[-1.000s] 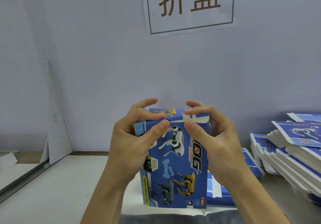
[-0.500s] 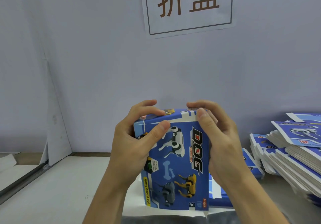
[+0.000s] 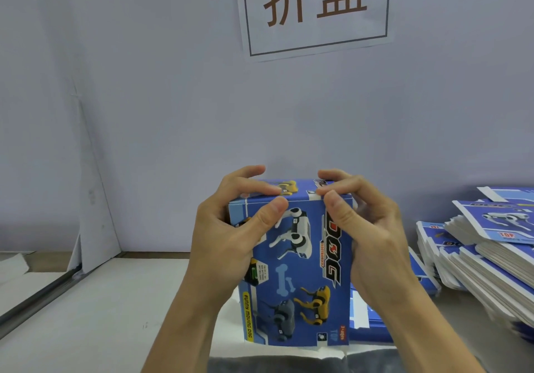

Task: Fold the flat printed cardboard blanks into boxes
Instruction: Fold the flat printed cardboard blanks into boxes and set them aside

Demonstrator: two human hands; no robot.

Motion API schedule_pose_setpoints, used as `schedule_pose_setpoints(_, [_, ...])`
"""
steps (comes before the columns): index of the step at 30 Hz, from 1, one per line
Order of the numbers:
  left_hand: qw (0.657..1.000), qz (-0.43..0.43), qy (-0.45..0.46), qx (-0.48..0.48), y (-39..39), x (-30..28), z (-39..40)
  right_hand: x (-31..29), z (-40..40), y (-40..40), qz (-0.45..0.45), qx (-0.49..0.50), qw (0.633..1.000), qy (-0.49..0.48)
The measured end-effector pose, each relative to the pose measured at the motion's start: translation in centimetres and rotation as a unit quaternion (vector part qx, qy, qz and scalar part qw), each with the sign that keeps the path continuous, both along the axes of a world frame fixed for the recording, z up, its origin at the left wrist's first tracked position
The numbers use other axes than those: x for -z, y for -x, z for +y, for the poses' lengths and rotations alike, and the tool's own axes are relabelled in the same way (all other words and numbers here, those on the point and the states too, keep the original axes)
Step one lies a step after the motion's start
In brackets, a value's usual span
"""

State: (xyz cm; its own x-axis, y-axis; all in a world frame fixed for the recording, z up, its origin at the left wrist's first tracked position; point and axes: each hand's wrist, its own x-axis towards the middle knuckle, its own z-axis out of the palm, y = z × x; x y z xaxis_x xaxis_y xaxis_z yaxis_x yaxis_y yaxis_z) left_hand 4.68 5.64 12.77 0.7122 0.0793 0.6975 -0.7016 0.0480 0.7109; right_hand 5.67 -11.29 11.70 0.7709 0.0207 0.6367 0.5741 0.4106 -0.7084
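View: one head-worn wide-angle camera, no second view to overlap.
Facing: forward and slightly down, square to the wall (image 3: 144, 112) behind the bench's (image 3: 101, 314) far edge.
Nearness: close; the box (image 3: 300, 271) and forearms fill the lower centre.
Edges: bench's right side cropped.

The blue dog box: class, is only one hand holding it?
No, the left hand and the right hand both grip the blue dog box at its top end.
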Motion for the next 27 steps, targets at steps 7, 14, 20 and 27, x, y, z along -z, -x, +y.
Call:
schedule_pose_setpoints(7, [0.984,-0.030,0.131,-0.117,-0.9,0.1,0.6,-0.1,1.3,0.2,-0.076,0.268,0.958,0.066])
schedule_pose_setpoints(14, [0.849,0.089,0.467,-0.229,-2.4,1.2,2.6,-0.9,2.9,1.3,0.082,0.074,0.918,0.382])
schedule_pose_setpoints(20, [0.872,0.239,0.426,-0.027,-2.9,2.4,-0.6,0.2,4.0,0.5,0.270,-0.002,0.947,0.173])
schedule_pose_setpoints(27, [0.930,0.351,0.087,0.067,-2.6,3.6,-2.1,0.8,-1.7,-1.9,0.195,0.146,0.967,-0.072])
